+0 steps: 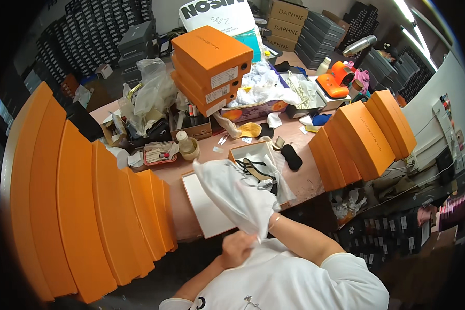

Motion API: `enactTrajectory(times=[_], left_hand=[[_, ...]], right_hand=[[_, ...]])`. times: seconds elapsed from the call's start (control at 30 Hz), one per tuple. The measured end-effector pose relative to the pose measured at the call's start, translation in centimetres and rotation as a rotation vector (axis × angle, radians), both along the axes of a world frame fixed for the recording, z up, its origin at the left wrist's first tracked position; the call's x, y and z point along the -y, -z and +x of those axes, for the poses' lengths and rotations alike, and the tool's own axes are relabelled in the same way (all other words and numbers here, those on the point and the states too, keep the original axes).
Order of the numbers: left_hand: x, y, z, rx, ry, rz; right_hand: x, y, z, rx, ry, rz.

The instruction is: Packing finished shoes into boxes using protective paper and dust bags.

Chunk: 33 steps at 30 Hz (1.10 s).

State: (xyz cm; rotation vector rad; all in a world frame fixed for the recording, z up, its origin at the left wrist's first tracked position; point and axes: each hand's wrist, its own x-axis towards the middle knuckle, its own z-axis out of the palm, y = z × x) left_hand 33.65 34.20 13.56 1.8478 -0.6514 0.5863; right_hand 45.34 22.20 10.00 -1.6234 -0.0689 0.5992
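Note:
A white cloth bag [232, 188] is spread out in front of me above the table. My right forearm runs up to it, and the cloth covers my right hand, so its fingers are hidden. My left hand [239, 248], slightly blurred, is closed at the bag's lower edge near my chest. Behind the bag stands an open shoe box [245, 150] with white paper and black strappy sandals [253, 169] inside. A shallow box part with a white inside [205, 209], likely the lid, lies left of it, partly covered by the bag.
Orange shoe boxes [75, 206] are stacked high on the left, more orange boxes [354, 139] on the right, and another stack [212, 57] at the back. A cream bottle [186, 144], a red basket [160, 152] and a black sole-shaped piece [292, 157] lie on the table.

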Motion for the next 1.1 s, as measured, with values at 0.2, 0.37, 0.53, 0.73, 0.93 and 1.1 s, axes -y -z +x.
enactTrajectory(times=[0.2,0.37,0.53,0.73,0.93,1.1], left_hand=[[-1.0,2.3,2.5,-0.318,-0.472,-0.082],[-3.4,8.2,2.1,-0.636,-0.684,-0.365],[-2.2,7.4,1.5,-0.624,-0.753,-0.154],[-0.7,3.6,7.0,-0.638,-0.541,-0.211],[-4.3,3.9,12.2,-0.743,-0.416,-0.578],[-3.7,-0.3,15.9,-1.236,0.589,0.108]], right_hand=[[-3.2,-0.1,0.2,0.29,-0.518,-0.389],[-3.4,0.3,4.0,0.361,-0.803,-0.334],[7.8,6.5,10.5,0.825,-0.118,-0.567],[9.2,11.4,13.7,0.547,-0.37,-0.819],[9.6,-4.1,11.4,0.843,-0.725,-0.604],[7.3,-7.6,6.9,1.235,-1.06,-0.641]])
